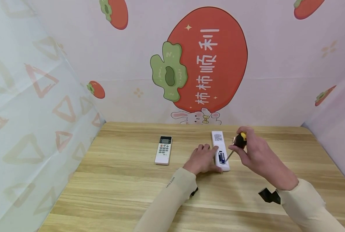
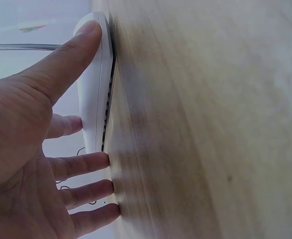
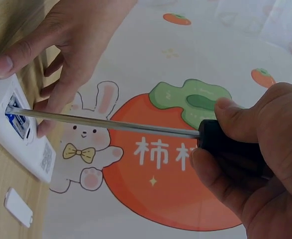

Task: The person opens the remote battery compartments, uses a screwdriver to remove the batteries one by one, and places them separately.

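Note:
A white remote control lies back side up on the table, its battery compartment uncovered and blue batteries inside. My left hand presses on it, the thumb at its near end and the index finger along its side. In the left wrist view the other fingers reach out straight toward the tabletop. My right hand grips the dark handle of a screwdriver, yellow at its butt end. The slanting metal shaft meets the compartment at the batteries' near end.
A second white remote control lies to the left, screen and buttons up. The small white battery cover rests on the wooden table beside the worked remote. A printed cloth wall stands along the table's back edge.

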